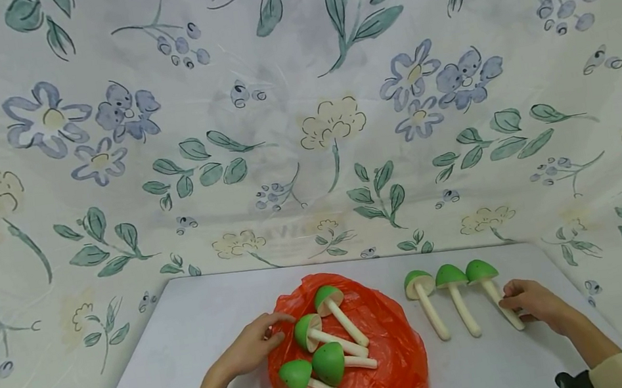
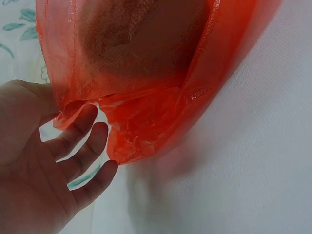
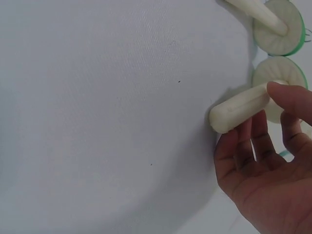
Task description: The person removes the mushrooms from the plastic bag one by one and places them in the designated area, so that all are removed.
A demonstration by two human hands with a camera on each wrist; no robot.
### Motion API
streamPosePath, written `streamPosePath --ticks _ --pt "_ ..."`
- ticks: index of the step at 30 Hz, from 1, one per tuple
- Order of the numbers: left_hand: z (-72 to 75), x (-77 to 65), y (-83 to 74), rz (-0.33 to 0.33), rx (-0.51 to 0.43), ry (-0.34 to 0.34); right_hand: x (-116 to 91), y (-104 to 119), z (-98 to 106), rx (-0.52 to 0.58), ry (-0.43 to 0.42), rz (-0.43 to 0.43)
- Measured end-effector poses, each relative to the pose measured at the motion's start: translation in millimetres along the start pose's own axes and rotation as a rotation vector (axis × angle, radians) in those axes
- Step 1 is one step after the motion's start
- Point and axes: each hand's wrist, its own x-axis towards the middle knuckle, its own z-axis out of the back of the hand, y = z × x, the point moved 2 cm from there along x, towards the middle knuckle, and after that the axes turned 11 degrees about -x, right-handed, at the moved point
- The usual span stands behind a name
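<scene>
Pinching the rightmost mushroom (image 1: 493, 293) by its stem (image 3: 241, 109), your right hand (image 1: 535, 303) presumably evens the row (image 1: 457, 296) beside the red bag (image 1: 394, 341) — whose rim (image 1: 289, 300) your left hand (image 1: 251, 345) grips, likely steadying four mushrooms (image 1: 331, 340) inside.

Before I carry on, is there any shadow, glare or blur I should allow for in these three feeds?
Head: fairly even light, floral backdrop crisp, small glints on the red bag; left wrist: dimmer, soft shadow on the table, dark shape blurred through the plastic; right wrist: greyish, broad soft shadow beside the right hand and its mushroom.
</scene>
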Motion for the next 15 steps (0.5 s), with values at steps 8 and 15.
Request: streamPosePath --ticks 8,15 --pt "0.3 -0.1 1.7 0.001 -0.006 0.005 -0.8 0.9 -0.3 -0.009 -0.005 -0.004" --pt "0.6 0.5 1.7 -0.008 -0.011 0.009 -4.1 8.3 4.5 -0.053 -0.084 -0.003"
